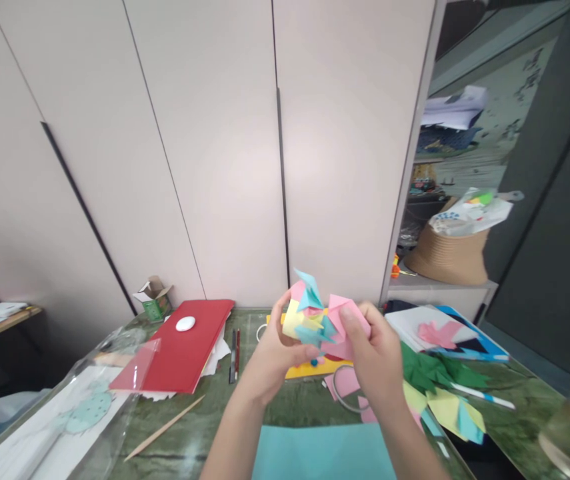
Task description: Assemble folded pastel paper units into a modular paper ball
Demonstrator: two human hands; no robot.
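**A paper model held over a crowded green table**

We see the left hand (272, 353) and right hand (375, 357) both closed on a folded paper model (315, 317) of pink, yellow and blue, held above the green table (199, 427). A blue sheet (322, 453) lies nearest us. To the left sit a red folder (185, 353) (a white disc rests on it), two pens (235, 357) and a wooden stick (165, 427). Pale cabinet doors (215, 147) fill the wall behind.
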